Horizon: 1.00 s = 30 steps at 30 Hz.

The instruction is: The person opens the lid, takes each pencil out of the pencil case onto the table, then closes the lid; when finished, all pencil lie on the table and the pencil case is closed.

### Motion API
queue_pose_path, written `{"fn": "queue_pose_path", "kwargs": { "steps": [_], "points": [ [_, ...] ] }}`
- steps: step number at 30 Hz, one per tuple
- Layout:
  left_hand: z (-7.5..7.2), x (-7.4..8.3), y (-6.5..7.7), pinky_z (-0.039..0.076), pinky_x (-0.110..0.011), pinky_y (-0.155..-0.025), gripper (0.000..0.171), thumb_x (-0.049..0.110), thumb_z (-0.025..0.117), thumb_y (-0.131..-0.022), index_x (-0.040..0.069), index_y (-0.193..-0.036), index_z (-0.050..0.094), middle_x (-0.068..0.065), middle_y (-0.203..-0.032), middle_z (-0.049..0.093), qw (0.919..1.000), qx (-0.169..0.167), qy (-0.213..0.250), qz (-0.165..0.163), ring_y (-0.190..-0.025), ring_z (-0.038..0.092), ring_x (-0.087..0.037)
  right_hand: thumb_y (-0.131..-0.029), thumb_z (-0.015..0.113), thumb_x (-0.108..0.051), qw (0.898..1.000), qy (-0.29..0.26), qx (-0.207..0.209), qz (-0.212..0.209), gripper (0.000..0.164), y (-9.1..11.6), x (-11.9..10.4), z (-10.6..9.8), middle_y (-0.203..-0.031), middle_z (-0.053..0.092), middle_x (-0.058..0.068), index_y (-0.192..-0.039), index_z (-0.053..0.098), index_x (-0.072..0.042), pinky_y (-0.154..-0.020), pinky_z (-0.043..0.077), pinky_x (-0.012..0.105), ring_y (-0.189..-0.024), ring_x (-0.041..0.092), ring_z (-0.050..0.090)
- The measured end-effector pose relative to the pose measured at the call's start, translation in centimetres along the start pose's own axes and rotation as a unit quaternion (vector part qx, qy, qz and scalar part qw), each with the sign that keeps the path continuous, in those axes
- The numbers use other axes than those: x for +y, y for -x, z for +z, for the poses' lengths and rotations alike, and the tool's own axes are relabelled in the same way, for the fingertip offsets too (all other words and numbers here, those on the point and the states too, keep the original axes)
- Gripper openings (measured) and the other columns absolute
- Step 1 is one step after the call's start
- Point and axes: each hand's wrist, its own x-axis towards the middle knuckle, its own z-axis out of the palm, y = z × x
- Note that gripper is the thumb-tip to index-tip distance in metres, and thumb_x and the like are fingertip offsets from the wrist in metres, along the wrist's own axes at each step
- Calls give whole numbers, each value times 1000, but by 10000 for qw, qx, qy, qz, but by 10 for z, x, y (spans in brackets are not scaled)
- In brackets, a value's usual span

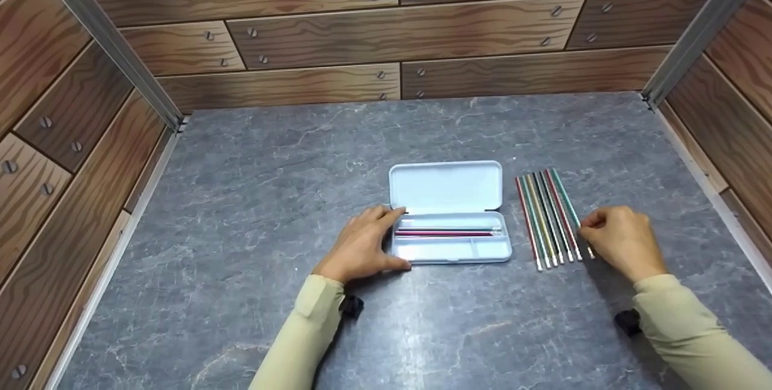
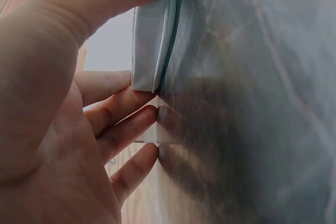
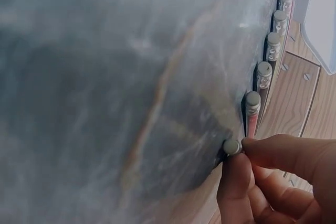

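Note:
A white pencil case (image 1: pixel 446 187) lies with its lid folded back on the table, a few pencils (image 1: pixel 445 232) in its long rear compartment. My left hand (image 1: pixel 359 245) holds the case's left end, thumb at the front corner and fingers toward the back. The left wrist view shows the case end (image 2: pixel 149 45) between thumb and fingers, other fingertips on the tabletop. To the right, my right hand (image 1: pixel 621 239) pinches a green pencil (image 1: pixel 566 197) near its eraser end (image 3: pixel 231 146) between thumb and forefinger. That pencil is the rightmost of a row.
Several pencils (image 1: pixel 546 221) in red, green, gold and black lie side by side right of the case, erasers toward me. The grey marbled table (image 1: pixel 289 167) is bounded by wood-patterned walls (image 1: pixel 313 46) at the back and both sides.

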Motion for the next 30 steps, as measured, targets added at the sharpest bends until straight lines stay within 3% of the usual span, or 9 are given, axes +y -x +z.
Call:
{"fn": "queue_pose_path", "kwargs": {
  "steps": [8,12,14,17,20,22,26,30],
  "points": [
    [-2,1,-2,44,-54,-128,108,51,98,-82,17,-172,48,-14,-157,60,10000,-47,-39,-16,-148,56,-33,-89,82,-13,10000,-17,67,38,13,-1,-3,-1,-91,81,24,-92,84,0,-70,53,52,-81,43,73],
    [-5,1,-2,44,-54,-127,108,50,98,-82,17,-172,47,-13,-158,60,10000,-72,-43,-17,-148,56,-33,-94,81,-13,9994,-143,288,-141,21,-3,-10,0,-99,82,28,-104,83,5,-76,57,58,-87,48,75],
    [-6,0,-2,45,-53,-126,108,50,98,-82,16,-171,48,-13,-157,60,10000,-24,-76,3,-147,56,-33,-95,82,-12,9977,-298,436,-426,25,-7,-19,3,-106,82,29,-113,82,6,-81,60,54,-92,48,77],
    [-7,-2,-2,45,-53,-126,109,50,99,-82,16,-171,48,-14,-158,60,9999,5,-101,5,-148,56,-33,-97,83,-9,9916,-656,516,-990,30,-12,-38,9,-114,81,28,-122,80,5,-86,62,34,-99,46,79],
    [-5,-2,-1,45,-53,-126,109,50,98,-82,16,-172,47,-14,-158,60,10000,-40,-84,-3,-148,56,-33,-96,84,-3,9829,-1027,373,-1484,27,-15,-60,19,-115,82,24,-122,81,3,-86,59,19,-99,41,80],
    [-4,-2,1,45,-53,-126,108,50,98,-82,16,-172,48,-13,-158,60,10000,-53,-73,-7,-147,56,-33,-95,85,0,9763,-1157,183,-1819,23,-16,-74,28,-112,84,19,-118,83,1,-88,62,21,-98,37,80],
    [-3,-1,2,46,-53,-125,107,49,99,-82,16,-171,49,-13,-156,61,10000,1,-65,-4,-146,57,-33,-94,85,2,9605,-1016,-223,-2580,16,-21,-98,46,-104,86,10,-109,85,-4,-86,68,39,-93,28,81],
    [-2,1,1,47,-54,-124,107,50,98,-82,15,-171,49,-13,-156,61,10000,9,-63,25,-146,57,-34,-93,86,1,9443,-636,-602,-3171,14,-23,-111,58,-101,86,8,-106,86,-5,-84,69,44,-91,25,81]
  ]
}}
